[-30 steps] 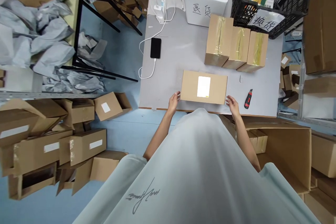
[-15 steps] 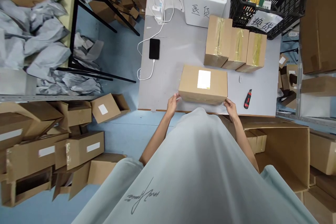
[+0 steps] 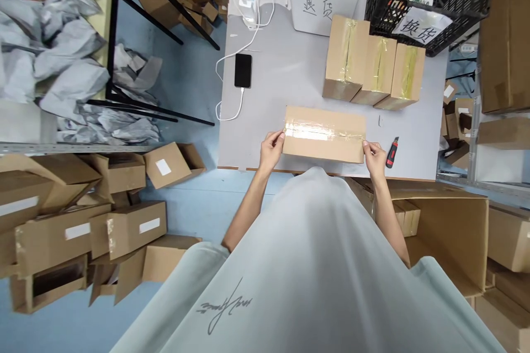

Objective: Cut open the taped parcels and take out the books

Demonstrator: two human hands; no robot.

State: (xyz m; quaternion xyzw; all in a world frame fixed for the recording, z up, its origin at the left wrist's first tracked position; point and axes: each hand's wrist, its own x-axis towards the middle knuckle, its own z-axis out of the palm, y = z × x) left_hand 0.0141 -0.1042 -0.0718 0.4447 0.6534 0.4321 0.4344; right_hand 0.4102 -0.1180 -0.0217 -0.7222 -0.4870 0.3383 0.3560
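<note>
A taped cardboard box (image 3: pixel 323 148) is at the front of the grey table (image 3: pixel 265 94), a shiny strip of clear tape along its upward face. My left hand (image 3: pixel 271 150) pinches the box's left end between thumb and fingers. At the opposite end, my right hand (image 3: pixel 375 157) grips the right edge in the same way. Just right of that hand lies a red and black utility knife (image 3: pixel 391 153). Three more taped boxes, among them the leftmost box (image 3: pixel 346 58), stand side by side behind. Whether the held box touches the table I cannot tell.
A white bin (image 3: pixel 325 3) and a black crate (image 3: pixel 426 5) stand at the back. A phone (image 3: pixel 243 70) on a white cable lies at left. Opened cartons (image 3: pixel 136 226) fill the lower left, and a large open carton (image 3: pixel 447 242) stands below the table's right side.
The box has been turned over: its white label faced up before, and the taped seam faces up now. Both hands have moved up along its ends.
</note>
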